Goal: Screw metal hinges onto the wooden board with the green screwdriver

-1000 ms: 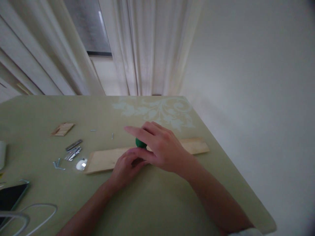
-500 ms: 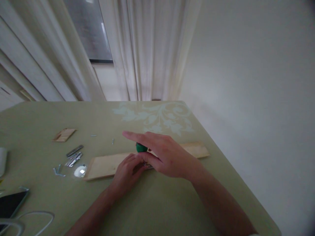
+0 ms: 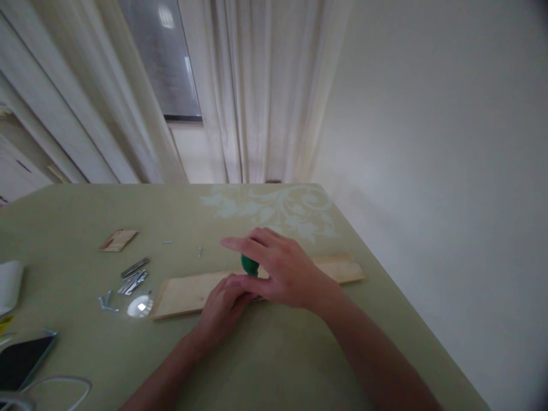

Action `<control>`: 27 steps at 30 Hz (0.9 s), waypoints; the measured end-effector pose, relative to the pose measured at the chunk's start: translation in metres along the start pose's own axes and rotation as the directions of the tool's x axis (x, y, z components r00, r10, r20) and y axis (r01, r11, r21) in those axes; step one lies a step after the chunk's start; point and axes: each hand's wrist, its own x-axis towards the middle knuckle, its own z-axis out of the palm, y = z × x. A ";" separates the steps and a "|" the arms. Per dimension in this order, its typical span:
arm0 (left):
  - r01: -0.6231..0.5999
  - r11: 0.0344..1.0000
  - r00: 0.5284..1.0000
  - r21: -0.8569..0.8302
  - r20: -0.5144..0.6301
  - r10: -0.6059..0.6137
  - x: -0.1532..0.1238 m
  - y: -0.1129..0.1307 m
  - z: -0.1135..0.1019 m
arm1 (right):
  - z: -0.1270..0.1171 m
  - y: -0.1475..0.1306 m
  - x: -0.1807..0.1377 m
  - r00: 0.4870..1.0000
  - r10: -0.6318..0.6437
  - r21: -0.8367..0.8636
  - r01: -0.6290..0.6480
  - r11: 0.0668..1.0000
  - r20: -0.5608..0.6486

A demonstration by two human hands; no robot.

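Observation:
A pale wooden board (image 3: 184, 293) lies flat across the table, its middle covered by both hands. My right hand (image 3: 285, 274) is closed around the green handle (image 3: 249, 265) of what looks like a screwdriver, upright over the board; its index finger points out to the left past the handle. Its lower end is hidden. My left hand (image 3: 225, 305) rests on the board's near edge, fingers pinched together beside the tool and touching my right thumb. A sliver of shiny metal (image 3: 257, 298) shows under the hands; its shape is mostly covered.
Left of the board lie a clear round dish or bag (image 3: 140, 306), several screws (image 3: 107, 301), metal hinge-like pieces (image 3: 133, 282) and a small wood piece (image 3: 118, 240). Two tiny screws (image 3: 200, 252) lie behind. A phone (image 3: 25, 359) and white cable (image 3: 64, 379) are front left.
The view has tilted up slightly, so everything sits a little lower. My right hand has turned a little around the green handle; more of the handle shows. My left hand stays on the board.

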 end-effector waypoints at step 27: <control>0.048 0.998 0.998 0.048 -0.035 -0.046 0.000 0.006 -0.001 | -0.003 -0.007 -0.005 1.000 -0.019 -0.109 0.021 0.994 0.022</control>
